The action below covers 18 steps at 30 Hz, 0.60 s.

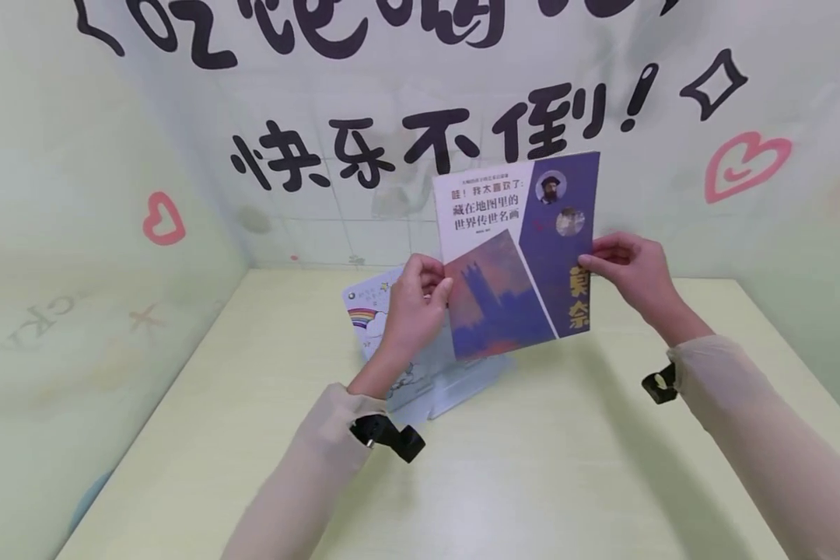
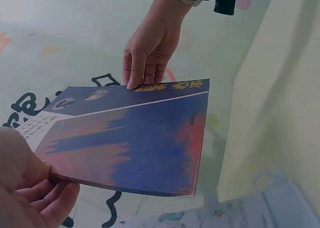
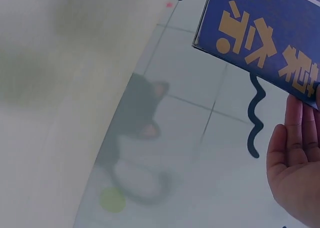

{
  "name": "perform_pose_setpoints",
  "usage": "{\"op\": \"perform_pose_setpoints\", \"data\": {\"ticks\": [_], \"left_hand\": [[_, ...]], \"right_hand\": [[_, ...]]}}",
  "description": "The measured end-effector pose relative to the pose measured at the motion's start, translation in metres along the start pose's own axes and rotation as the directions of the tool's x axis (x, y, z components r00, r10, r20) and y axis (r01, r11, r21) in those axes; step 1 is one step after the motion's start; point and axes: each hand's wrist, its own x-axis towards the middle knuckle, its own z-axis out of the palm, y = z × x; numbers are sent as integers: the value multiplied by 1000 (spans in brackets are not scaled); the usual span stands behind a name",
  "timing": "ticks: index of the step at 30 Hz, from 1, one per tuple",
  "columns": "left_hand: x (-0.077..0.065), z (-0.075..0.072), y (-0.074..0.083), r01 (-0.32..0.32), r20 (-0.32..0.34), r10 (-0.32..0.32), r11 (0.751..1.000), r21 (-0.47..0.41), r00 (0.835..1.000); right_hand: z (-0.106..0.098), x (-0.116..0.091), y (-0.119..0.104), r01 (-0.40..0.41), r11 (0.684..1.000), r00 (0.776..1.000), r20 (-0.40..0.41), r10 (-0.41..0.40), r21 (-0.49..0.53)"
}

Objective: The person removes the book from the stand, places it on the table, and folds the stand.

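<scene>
A thin book (image 1: 518, 257) with a blue and white cover, a painted tower and yellow characters is held up above the table, tilted slightly. My left hand (image 1: 420, 299) pinches its left edge between thumb and fingers. On the opposite edge, my right hand (image 1: 633, 272) grips with the thumb on the front cover and the fingers behind. The left wrist view shows the same book (image 2: 130, 138) from its lower side, both hands on opposite edges. In the right wrist view, the fingers (image 3: 295, 123) lie under the edge by the yellow characters.
Behind the book and left hand, a pale blue bookstand-like item (image 1: 371, 319) with a rainbow and cloud print stands on the light yellow table (image 1: 252, 435). A wall covering (image 1: 308, 241) with black lettering and pink hearts rises at the table's back edge.
</scene>
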Motion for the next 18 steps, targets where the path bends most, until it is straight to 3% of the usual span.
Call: {"op": "perform_pose_setpoints", "data": {"ticks": [4,10,15,18], "left_hand": [[-3,25,3,56,60,-53,997,-44,997],[-11,62,3,166,145,-150,980,-105,978],[-20,92,0,254,208,-228,961,-112,951],[-26,111,-3,326,240,-295,940,-97,925]], "right_hand": [[-25,-11,11,-22,995,1000,-15,20,-95],[-64,-31,28,-66,980,998,13,69,-187],[-95,-47,45,-95,964,991,68,115,-247],[-109,-57,58,-122,957,980,119,158,-263]]}}
